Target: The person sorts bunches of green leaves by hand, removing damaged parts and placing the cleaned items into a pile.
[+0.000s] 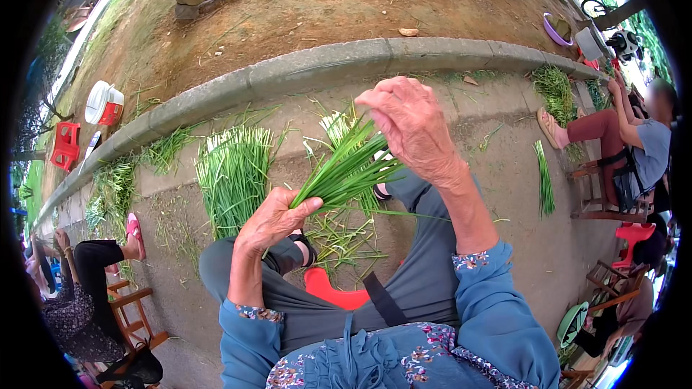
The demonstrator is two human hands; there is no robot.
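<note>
Chive bunch [346,179] in the left hand [277,216]

Head view: the left hand clasps it above the pavement [530,274]; the right hand [418,130] curls over, its hold unclear. Picking-over seems underway, calling for aligned stalks. A chive stack [234,176] lies near the curb [317,65]; loose trimmings [342,245] clutter the left foot [305,251].

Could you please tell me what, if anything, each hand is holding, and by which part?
The left hand holds a bunch of green stalks near its lower-left end; whether the right hand pinches a stalk cannot be told.
</note>
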